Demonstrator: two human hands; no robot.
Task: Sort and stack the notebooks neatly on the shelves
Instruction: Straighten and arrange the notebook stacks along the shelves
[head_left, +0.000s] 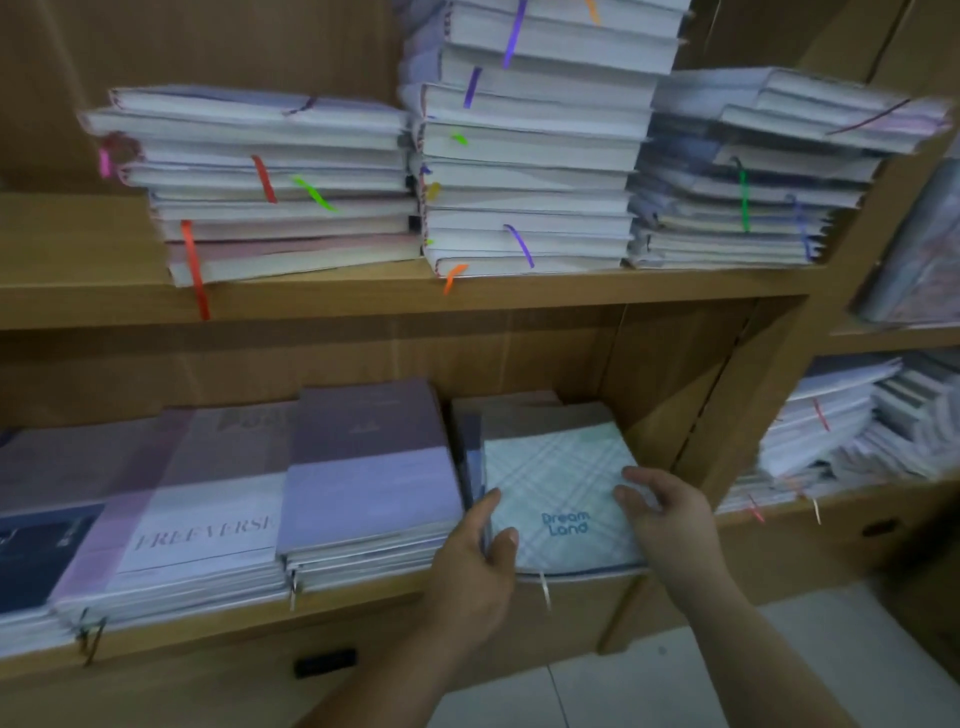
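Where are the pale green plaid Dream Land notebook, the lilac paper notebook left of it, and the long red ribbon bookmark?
pale green plaid Dream Land notebook (561, 475): head view, cover centre.
lilac paper notebook (369, 486): head view, front cover.
long red ribbon bookmark (196, 278): head view, mid-length.

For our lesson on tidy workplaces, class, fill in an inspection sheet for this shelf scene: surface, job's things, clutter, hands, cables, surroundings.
Surface: two wooden shelves, upper shelf and lower shelf, both loaded.
Job's things: Dream Land notebook tops the lower right pile; purple notebook pile beside it; tall middle stack above.
Clutter: ribbon bookmarks dangle over shelf edges; upper right stack is uneven.
Hands: left hand grips the Dream Land notebook's left edge; right hand rests fingers on its cover.
Cables: nothing seen.
Surroundings: neighbouring shelf unit with more stacks; tiled floor.
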